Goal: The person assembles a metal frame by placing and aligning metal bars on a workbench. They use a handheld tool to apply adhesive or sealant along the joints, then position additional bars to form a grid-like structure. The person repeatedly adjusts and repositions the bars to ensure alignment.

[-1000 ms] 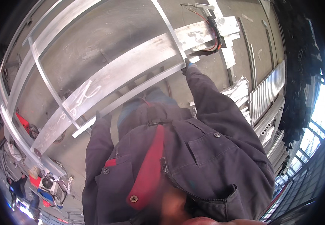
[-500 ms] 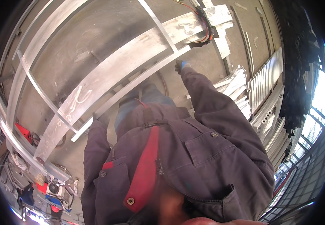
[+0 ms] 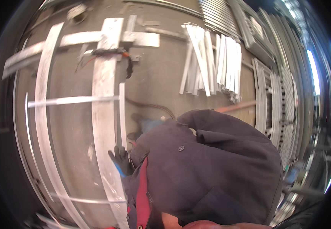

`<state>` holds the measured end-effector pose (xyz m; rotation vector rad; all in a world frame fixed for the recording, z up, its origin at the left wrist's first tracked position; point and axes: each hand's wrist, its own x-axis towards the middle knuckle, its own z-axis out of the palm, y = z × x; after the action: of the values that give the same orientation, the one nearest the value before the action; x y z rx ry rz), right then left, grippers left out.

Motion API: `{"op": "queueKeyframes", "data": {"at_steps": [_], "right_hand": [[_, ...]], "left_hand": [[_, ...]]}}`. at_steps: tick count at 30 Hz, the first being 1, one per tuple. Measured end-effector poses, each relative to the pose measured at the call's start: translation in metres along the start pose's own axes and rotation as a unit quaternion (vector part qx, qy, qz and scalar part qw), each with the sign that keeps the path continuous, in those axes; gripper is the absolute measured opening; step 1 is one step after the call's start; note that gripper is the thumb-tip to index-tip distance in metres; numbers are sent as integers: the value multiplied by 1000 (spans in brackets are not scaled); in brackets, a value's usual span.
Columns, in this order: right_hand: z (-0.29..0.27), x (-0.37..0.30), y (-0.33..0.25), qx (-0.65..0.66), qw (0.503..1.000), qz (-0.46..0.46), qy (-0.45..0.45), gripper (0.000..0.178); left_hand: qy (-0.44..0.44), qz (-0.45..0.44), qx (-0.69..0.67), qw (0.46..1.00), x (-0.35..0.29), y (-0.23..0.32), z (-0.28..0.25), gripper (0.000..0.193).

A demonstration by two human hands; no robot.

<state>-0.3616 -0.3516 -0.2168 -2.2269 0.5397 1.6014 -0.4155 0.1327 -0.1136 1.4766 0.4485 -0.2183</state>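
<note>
My left hand (image 3: pixel 121 160), in a dark glove with a blue cuff, is beside the long flat metal bar. Its fingers are apart and nothing shows in them. Just beyond the fingertips lies the lower end of a thin pale metal rail (image 3: pixel 122 110); I cannot tell whether they touch it. The wide, pale flat bar (image 3: pixel 103 103) runs alongside, joined or crossed by a thin crossbar (image 3: pixel 74 100). My right sleeve (image 3: pixel 230 129) is bent across in front of my body, and the right hand is hidden.
A cable bundle with orange parts (image 3: pixel 108 52) lies over the wide bar. Loose pale metal strips (image 3: pixel 200 57) are piled on the floor, with stacked metal profiles (image 3: pixel 263 99) at the right. A hose (image 3: pixel 154 106) curves near my feet. Another long bar (image 3: pixel 43 103) lies further left.
The view has swung, bringing the strip pile and profiles toward the middle. My left hand has come off the rail or its edge and shows spread; my right hand, earlier stretched forward, is out of sight.
</note>
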Motion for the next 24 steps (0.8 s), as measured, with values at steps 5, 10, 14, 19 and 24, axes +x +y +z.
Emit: {"op": "queueKeyframes", "data": {"at_steps": [5,10,14,19,24], "right_hand": [[17,3,-20,59,997,-46,0,31],[52,5,13,81,996,-5,-36,26],[82,-7,43,51,997,-55,19,28],[73,-19,43,62,990,-122,20,30],[23,-23,29,-33,990,-138,-11,32]], "left_hand": [[-115,175,370,905,99,9,73,31],[-216,-12,168,962,140,15,88,36],[-219,-40,238,945,117,28,67,36],[-241,-117,171,948,70,10,16,80],[-102,-236,-70,964,40,-26,2,56]]}}
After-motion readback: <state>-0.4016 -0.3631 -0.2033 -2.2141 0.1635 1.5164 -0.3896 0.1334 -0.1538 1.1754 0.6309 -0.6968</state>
